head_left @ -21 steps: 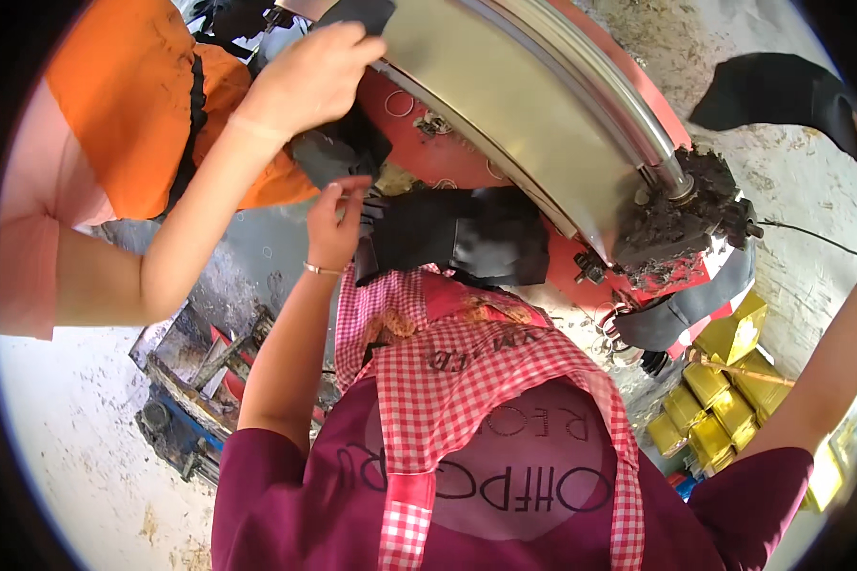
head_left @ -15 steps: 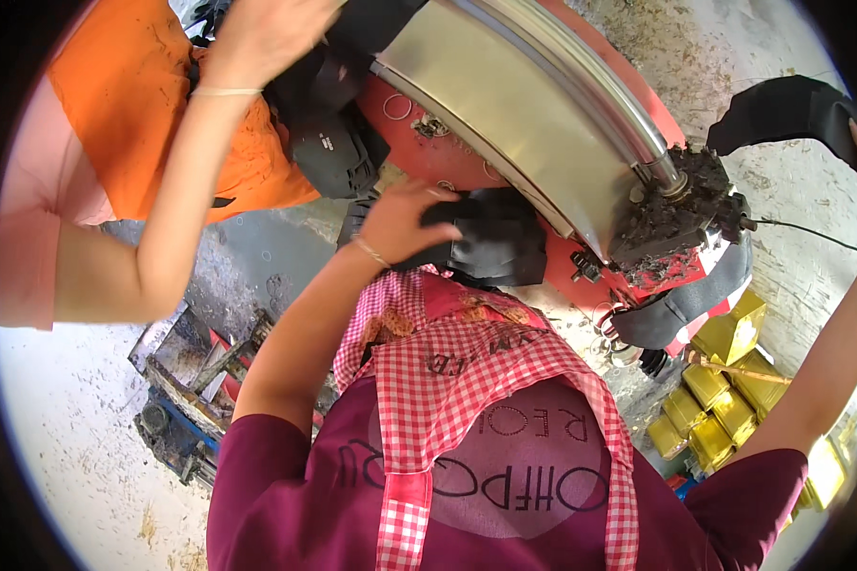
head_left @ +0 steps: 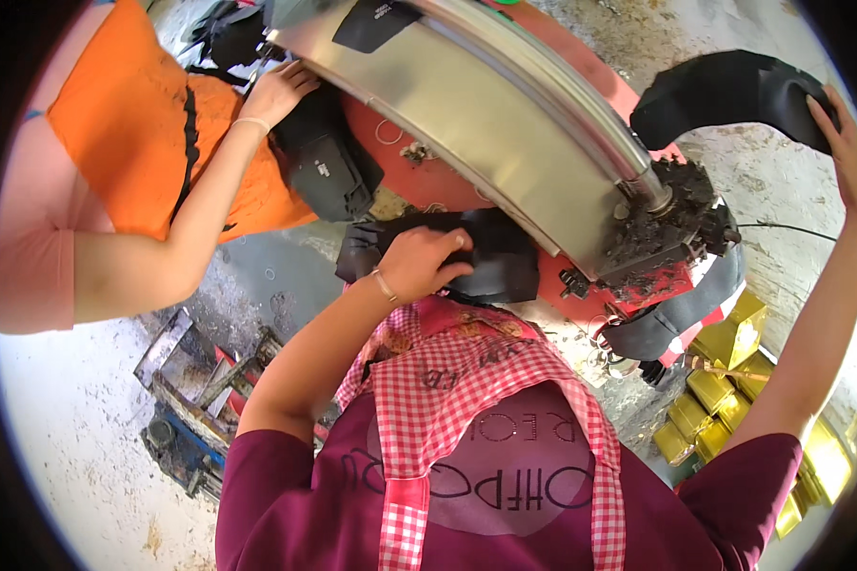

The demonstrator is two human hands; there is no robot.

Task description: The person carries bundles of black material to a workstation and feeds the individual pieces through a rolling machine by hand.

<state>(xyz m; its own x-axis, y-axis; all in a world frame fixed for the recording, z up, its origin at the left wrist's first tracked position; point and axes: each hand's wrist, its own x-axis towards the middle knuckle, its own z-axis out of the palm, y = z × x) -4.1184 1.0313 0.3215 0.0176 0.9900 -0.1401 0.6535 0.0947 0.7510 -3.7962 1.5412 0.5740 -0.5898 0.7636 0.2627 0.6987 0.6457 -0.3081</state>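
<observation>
My right hand (head_left: 840, 143) grips one end of a wide, curved black rubber-like strip (head_left: 724, 97), held out at the far right beside the metal surface. The rest of that strip arcs leftward to the edge of the red table. My left hand (head_left: 427, 263) is over a stack of black sheet pieces (head_left: 505, 257) at my lap. Its thumb stands apart from the bent fingers, and nothing shows between them. Ahead of me is a long, shiny metal plate (head_left: 486, 114) with a metal bar along its far side. A small black piece (head_left: 376, 24) lies on the plate.
A co-worker's hand (head_left: 281, 93) is at the plate's left end, near black pieces (head_left: 324, 167). Dark residue covers a block (head_left: 671, 219) at the plate's right end. Yellow containers (head_left: 705, 414) stand at lower right. A dirty metal frame (head_left: 195, 390) is at lower left.
My right hand has come into fuller view, bringing the black strip leftward. My left hand has shifted slightly down and right. The co-worker's hand has lowered, and a small black piece now shows on the plate.
</observation>
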